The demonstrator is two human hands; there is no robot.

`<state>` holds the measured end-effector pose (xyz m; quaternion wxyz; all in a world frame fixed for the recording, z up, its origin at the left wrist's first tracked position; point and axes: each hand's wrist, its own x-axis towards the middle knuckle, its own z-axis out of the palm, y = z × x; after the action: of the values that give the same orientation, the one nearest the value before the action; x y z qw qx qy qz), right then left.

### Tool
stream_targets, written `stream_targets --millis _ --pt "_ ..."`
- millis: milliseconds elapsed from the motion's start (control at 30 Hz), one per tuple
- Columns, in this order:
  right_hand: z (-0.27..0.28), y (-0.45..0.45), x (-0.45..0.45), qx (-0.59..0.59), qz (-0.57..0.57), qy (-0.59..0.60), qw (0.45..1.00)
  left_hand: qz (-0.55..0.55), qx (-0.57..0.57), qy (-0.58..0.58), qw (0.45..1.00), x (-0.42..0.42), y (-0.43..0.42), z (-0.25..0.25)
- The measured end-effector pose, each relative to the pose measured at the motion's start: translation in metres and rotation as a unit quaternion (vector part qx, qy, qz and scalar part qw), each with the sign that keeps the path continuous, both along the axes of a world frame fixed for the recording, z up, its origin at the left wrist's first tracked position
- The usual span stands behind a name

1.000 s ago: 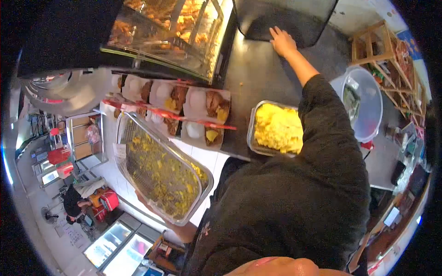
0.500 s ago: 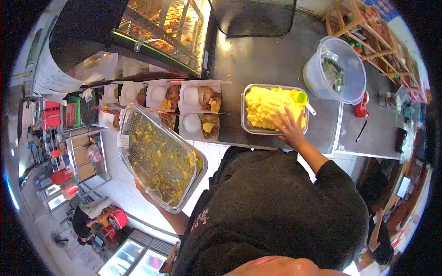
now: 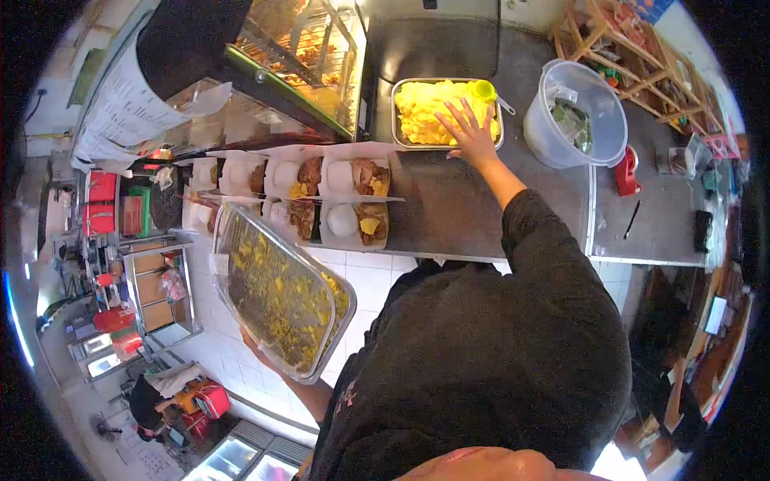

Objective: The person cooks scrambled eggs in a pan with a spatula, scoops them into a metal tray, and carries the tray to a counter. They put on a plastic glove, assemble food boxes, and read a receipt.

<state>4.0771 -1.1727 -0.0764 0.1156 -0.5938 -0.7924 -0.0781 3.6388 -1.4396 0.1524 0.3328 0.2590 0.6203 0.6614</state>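
My right hand (image 3: 472, 136), fingers spread, rests at the near right part of a metal tray (image 3: 395, 120) heaped with yellow food like scrambled egg (image 3: 433, 112). A yellow-green scoop (image 3: 483, 90) with a pale handle lies on the heap at its right. At lower left, my left hand (image 3: 255, 346) grips the underside edge of a tilted rectangular metal tray (image 3: 346, 309). A mesh-patterned insert (image 3: 277, 293) and scattered yellow bits show in it. Most of the left fingers are hidden beneath this tray.
Open paper boxes (image 3: 341, 180) with rice, meat and yellow food line the counter's left. Behind them stands a lit glass food cabinet (image 3: 309, 48). A clear plastic bucket (image 3: 577, 120), a red tape dispenser (image 3: 627, 172) and a wooden rack (image 3: 618, 56) are at right. Another person (image 3: 148, 405) is at lower left.
My right hand and the full tray have moved away from me, toward the back of the counter. The tilted tray stays in my left hand. The view has shifted slightly.
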Motion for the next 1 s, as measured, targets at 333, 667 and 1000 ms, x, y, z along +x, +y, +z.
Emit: stream_targets --millis 333,667,1000 --pt "-0.004 0.062 -0.015 0.005 -0.019 0.010 1.000 0.170 -0.020 0.067 0.983 0.021 -0.083 -0.005" --pt "0.023 0.081 -0.035 0.148 -0.031 0.180 0.972 0.224 0.051 -0.258 0.939 0.027 -0.134 -0.018" --pt "0.109 -0.181 -0.227 -0.684 0.190 0.604 0.363 0.265 0.054 -0.153 0.951 -0.005 -0.170 -0.099"
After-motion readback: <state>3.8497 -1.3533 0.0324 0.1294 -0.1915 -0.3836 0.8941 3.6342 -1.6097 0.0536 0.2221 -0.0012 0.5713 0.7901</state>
